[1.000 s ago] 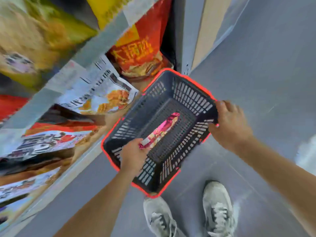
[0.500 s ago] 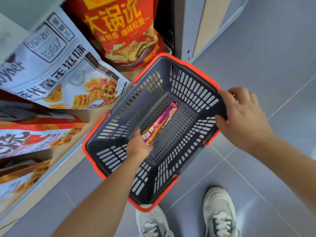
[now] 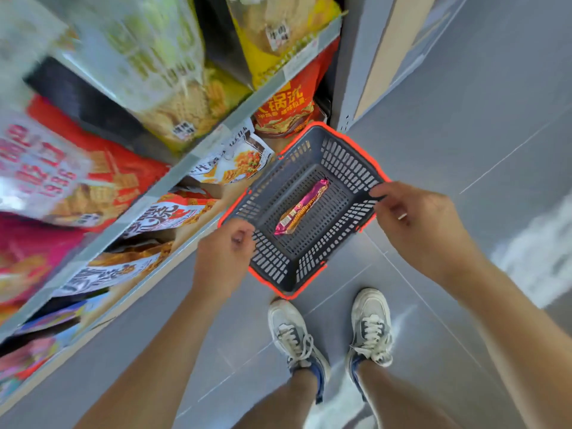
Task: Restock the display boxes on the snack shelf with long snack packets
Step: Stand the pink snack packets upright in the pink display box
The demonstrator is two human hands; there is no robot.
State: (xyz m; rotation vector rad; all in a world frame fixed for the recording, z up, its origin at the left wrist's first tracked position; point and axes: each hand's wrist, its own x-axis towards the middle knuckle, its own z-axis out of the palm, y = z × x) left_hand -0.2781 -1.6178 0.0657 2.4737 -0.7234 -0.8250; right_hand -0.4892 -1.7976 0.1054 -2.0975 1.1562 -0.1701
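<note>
While both hands hover at its rim, basket sits on grey floor, right of snack shelf. Long snack packet lies diagonally on basket bottom, centre, untouched. L hand: over near-left rim, fingers curled in loose fist, nothing held. R hand: at right rim, fingers curled; grip unconfirmed, pic blurred.

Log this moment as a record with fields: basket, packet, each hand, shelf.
basket: grey basket with an orange rim, beside the shelf
packet: one long pink snack packet, lying flat on the basket's bottom
left hand: left hand, fingers curled at the near-left rim; grip unclear
right hand: right hand, holds the right rim
shelf: shelf stocked with snack bags; no display boxes in view
</note>
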